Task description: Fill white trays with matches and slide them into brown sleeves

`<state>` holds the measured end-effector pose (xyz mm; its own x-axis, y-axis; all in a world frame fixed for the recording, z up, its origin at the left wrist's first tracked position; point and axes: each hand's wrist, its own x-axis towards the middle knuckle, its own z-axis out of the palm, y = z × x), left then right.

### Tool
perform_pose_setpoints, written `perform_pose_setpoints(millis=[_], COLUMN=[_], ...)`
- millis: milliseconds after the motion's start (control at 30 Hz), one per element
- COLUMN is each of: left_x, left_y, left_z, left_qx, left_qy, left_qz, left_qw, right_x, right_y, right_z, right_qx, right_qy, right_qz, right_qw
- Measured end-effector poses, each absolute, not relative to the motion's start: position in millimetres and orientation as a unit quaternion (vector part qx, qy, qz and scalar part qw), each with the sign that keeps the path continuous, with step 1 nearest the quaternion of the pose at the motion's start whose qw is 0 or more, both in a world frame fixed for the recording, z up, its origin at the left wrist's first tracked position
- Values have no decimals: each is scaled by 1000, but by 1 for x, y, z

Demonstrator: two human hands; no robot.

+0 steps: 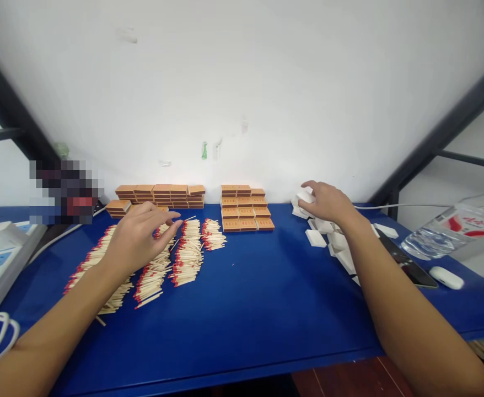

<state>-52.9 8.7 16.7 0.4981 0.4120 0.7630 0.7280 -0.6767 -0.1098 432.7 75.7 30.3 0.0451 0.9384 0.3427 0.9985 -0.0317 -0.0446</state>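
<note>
My left hand (138, 242) hovers over rows of loose red-tipped matches (188, 253) on the left of the blue table. Its thumb and fingers are apart, and nothing shows between them. At the right, my right hand (327, 203) reaches over a heap of white matchbox trays (316, 238). Between its thumb and fingers is one white tray (305, 197) at the far end of the heap. Orange matchboxes stand in a stack (163, 193) behind the matches, partly hidden by my left hand. A stepped stack of matchboxes (246, 212) stands in the middle.
A white power strip (2, 259) with cables lies at the left edge. On the right are a clear water bottle (452, 229), a dark phone (407, 262) and a white earphone case (446, 277). A white wall (267, 99) rises behind the blue table (242, 309), between dark metal posts.
</note>
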Motion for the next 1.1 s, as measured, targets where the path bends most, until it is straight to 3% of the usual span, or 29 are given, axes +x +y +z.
perform_pose_setpoints(millis=[133,233,300,400,500,600,700,833,1100], left_x=[-41,-28,-18,-7,0,4,8,11,11], left_y=[-2,-16,-26,-37,-41,-40,-40,-41,-40], left_z=[19,18,16,10,2,-4,-8,-11,-12], left_qx=[-850,-869,-888,-916,-926,-925,-916,-914,-911], left_qy=[-311,-287,-279,-271,-275,-291,-311,-333,-343], left_qz=[-374,-372,-348,-286,-254,-242,-246,-230,-227], left_qw=[202,156,115,74,44,41,61,36,-14], right_x=[383,325,291,264,260,262,259,250,245], right_y=[42,10,-8,-23,-22,-11,5,19,20], right_z=[48,37,19,-8,-20,-22,-25,-33,-35], right_qx=[-567,-446,-385,-360,-333,-327,-353,-361,-367], right_qy=[-771,-790,-790,-801,-828,-833,-837,-859,-879], right_qz=[-35,168,295,354,332,287,191,80,75], right_qw=[287,387,375,322,306,342,373,354,296])
